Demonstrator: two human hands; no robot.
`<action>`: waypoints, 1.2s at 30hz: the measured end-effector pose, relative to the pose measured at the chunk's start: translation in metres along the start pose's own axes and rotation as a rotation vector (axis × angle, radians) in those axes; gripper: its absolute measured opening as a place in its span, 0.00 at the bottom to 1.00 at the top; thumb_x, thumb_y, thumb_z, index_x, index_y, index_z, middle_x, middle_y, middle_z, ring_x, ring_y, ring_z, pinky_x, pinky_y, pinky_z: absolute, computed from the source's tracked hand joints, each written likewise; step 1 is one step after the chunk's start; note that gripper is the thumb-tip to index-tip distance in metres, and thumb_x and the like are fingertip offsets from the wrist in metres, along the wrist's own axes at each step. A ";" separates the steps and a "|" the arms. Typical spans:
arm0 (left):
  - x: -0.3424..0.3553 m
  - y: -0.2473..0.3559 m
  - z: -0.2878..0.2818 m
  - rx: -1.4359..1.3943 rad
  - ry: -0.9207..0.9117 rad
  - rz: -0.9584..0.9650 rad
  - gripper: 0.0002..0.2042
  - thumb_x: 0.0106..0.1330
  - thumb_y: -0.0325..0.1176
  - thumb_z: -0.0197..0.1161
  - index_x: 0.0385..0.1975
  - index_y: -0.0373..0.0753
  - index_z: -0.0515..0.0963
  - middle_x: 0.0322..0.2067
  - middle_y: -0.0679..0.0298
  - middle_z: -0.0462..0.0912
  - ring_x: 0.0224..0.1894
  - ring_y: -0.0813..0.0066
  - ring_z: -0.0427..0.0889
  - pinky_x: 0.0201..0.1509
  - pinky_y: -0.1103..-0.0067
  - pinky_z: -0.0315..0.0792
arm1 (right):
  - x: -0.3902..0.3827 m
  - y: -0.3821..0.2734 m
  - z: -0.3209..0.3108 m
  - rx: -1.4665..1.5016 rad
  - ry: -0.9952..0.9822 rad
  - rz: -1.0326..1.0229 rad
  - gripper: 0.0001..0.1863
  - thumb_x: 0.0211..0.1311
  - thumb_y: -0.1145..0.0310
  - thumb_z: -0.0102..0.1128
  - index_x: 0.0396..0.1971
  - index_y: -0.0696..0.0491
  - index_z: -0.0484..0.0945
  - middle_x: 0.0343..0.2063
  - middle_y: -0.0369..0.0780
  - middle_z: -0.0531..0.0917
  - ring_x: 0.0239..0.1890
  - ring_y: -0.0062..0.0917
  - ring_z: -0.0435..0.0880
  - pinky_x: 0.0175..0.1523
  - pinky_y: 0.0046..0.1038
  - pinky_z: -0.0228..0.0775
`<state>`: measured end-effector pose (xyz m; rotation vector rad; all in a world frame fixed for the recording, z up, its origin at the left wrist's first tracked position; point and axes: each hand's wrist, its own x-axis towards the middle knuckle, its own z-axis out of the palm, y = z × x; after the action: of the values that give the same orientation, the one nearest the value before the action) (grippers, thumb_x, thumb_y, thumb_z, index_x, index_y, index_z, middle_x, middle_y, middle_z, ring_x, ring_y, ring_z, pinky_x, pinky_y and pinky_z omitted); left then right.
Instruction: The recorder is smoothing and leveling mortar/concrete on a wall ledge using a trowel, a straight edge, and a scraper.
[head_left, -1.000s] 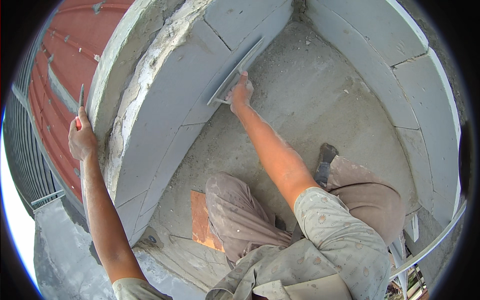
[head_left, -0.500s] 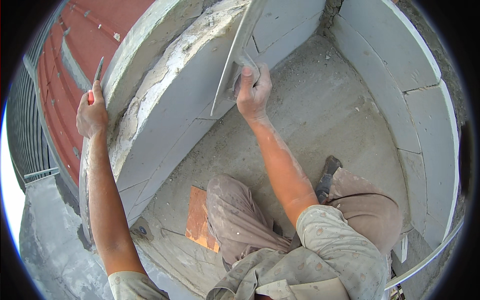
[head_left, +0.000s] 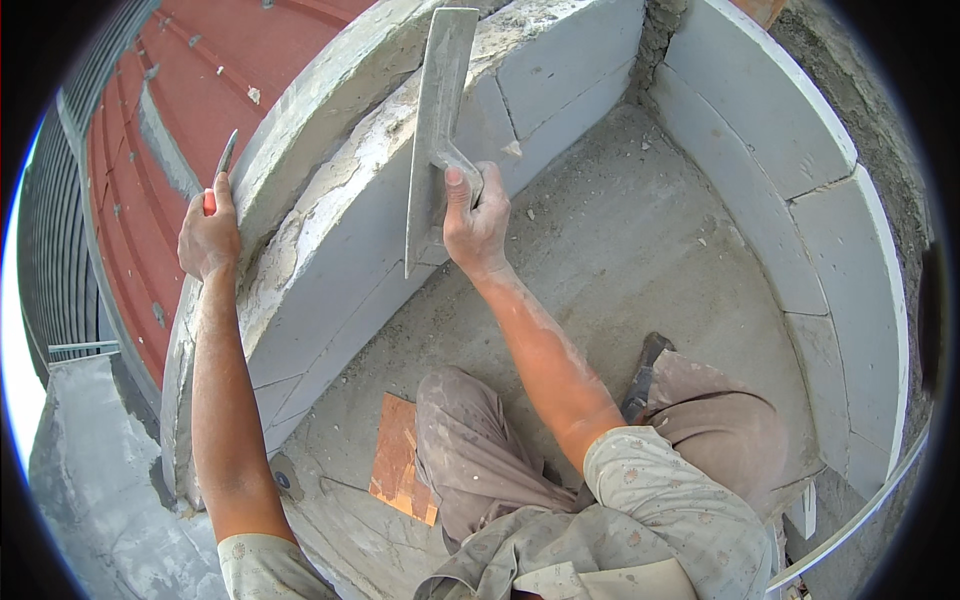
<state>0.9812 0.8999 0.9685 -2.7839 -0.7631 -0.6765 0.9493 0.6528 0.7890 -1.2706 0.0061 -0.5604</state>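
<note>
My right hand [head_left: 478, 228] is wrapped round the handle of a grey plastering trowel [head_left: 432, 130]. The trowel's long flat blade stands nearly upright, its upper part in front of the wall's rough, mortar-crusted top [head_left: 345, 160]. I cannot tell whether the blade touches the wall. Over the outer side of that wall, my left hand [head_left: 208, 238] grips a red-handled tool with a narrow pointed metal blade [head_left: 229, 152], seen edge-on. A small pale lump [head_left: 512, 149] shows against the block face, right of the trowel.
Pale block walls [head_left: 850, 270] enclose the dusty concrete floor [head_left: 600, 260]. A brown board [head_left: 400, 455] lies by my left knee. Beyond the left wall is a red metal roof [head_left: 140, 210]. A pale curved rail [head_left: 850, 525] runs at lower right.
My right hand and the trowel have moved left and slightly down, and the blade has turned more upright. The left hand keeps its hold on the red-handled tool. The whole view has shifted slightly.
</note>
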 end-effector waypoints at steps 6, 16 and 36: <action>-0.003 0.012 -0.003 -0.027 -0.010 -0.007 0.30 0.61 0.67 0.45 0.44 0.50 0.81 0.39 0.58 0.84 0.45 0.57 0.81 0.47 0.64 0.72 | 0.012 0.011 -0.005 -0.075 0.138 -0.030 0.25 0.65 0.47 0.51 0.30 0.59 0.68 0.21 0.41 0.74 0.24 0.27 0.75 0.29 0.29 0.68; -0.006 0.009 0.001 0.020 0.084 0.041 0.27 0.63 0.65 0.47 0.38 0.49 0.82 0.34 0.61 0.85 0.38 0.64 0.83 0.41 0.67 0.74 | 0.070 0.052 -0.036 -0.093 0.366 0.321 0.34 0.64 0.39 0.45 0.32 0.63 0.72 0.27 0.50 0.77 0.33 0.38 0.78 0.40 0.36 0.68; -0.001 0.006 0.004 -0.004 0.143 0.083 0.27 0.63 0.64 0.47 0.38 0.49 0.82 0.32 0.62 0.84 0.37 0.64 0.83 0.41 0.67 0.74 | 0.193 0.081 -0.122 -0.133 0.460 0.120 0.28 0.66 0.47 0.48 0.36 0.64 0.70 0.19 0.42 0.73 0.14 0.26 0.72 0.16 0.29 0.62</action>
<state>0.9849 0.8959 0.9639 -2.7170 -0.6155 -0.8511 1.1106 0.4805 0.7345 -1.2353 0.5070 -0.7470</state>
